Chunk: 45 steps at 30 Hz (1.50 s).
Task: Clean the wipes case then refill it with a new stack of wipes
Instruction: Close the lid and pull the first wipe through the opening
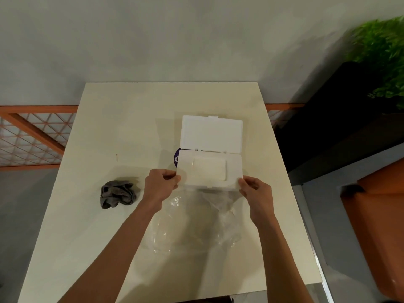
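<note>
Both hands on open case, mid-table.

L hand (160, 184) pinches the near-left corner of the white case (209, 169), R hand (255, 192) the near-right corner, fingers curled on the rim. Lid (211, 133) is flung back, away from the person. Pale rectangle inside; can't tell if it's wipes or bare base. Can't tell if the case is lifted or resting on the table (131, 119). Clear wrapper (192, 226) lies just near of the case, edges hard to trace. Purple item (177, 157) is mostly hidden behind the case's left end. Grey cloth (119, 194) is crumpled to the left. Plant (380, 51) is blurred, cut off at far right.
</note>
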Each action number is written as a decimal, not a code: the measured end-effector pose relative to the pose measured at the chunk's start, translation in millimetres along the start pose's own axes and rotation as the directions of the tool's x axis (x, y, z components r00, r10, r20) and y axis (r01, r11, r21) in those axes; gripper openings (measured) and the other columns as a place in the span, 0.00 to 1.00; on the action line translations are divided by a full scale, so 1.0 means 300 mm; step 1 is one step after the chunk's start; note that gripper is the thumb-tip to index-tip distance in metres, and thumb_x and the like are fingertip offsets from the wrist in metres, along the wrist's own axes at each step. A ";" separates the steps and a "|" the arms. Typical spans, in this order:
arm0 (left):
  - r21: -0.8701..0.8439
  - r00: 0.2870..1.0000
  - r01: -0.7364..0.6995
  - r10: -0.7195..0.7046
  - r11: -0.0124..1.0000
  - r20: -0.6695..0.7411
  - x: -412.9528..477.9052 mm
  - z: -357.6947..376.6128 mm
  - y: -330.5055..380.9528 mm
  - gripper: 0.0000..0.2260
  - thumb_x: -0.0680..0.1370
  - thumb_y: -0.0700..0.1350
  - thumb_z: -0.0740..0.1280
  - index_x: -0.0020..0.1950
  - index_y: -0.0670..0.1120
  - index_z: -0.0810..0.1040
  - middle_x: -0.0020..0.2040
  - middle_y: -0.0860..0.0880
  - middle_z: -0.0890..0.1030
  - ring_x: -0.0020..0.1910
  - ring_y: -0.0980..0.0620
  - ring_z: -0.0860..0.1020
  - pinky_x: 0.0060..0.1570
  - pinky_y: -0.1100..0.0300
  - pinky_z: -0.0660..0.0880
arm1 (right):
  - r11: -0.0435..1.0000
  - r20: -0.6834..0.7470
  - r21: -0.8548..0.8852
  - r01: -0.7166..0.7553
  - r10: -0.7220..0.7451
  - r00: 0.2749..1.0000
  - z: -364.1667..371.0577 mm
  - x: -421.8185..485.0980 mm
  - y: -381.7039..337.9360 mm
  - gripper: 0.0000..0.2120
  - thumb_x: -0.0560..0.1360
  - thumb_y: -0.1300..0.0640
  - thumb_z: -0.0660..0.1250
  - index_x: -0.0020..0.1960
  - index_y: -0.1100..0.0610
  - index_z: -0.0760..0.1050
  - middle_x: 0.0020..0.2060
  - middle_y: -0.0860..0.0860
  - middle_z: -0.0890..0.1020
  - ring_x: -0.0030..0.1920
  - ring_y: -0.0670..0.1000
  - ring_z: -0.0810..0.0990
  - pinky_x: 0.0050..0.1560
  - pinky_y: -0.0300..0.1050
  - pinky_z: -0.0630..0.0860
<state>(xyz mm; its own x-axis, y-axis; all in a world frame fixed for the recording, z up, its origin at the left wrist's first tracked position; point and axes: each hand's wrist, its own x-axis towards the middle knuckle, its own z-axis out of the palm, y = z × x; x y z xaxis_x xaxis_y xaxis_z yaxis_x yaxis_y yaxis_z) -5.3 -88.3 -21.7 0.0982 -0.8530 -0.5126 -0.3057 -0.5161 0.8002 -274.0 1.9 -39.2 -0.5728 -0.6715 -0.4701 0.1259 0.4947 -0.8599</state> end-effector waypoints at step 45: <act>0.544 0.760 -0.641 0.546 0.542 0.352 0.144 0.066 0.128 0.30 0.75 0.50 0.79 0.74 0.43 0.75 0.70 0.54 0.72 0.66 0.52 0.70 0.66 0.55 0.73 | 0.335 0.481 -0.780 0.528 -0.217 0.849 0.122 0.148 -0.305 0.41 0.75 0.50 0.81 0.82 0.56 0.67 0.80 0.48 0.65 0.74 0.58 0.72 0.71 0.55 0.74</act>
<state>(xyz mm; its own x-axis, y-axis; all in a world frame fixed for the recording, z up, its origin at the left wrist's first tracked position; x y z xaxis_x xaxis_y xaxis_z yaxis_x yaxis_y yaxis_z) -31.5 -143.6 -19.3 -0.4256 -0.9028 -0.0622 -0.7436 0.3097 0.5926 -281.3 -93.4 11.2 -0.1238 -0.9432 -0.3081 -0.8923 0.2417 -0.3813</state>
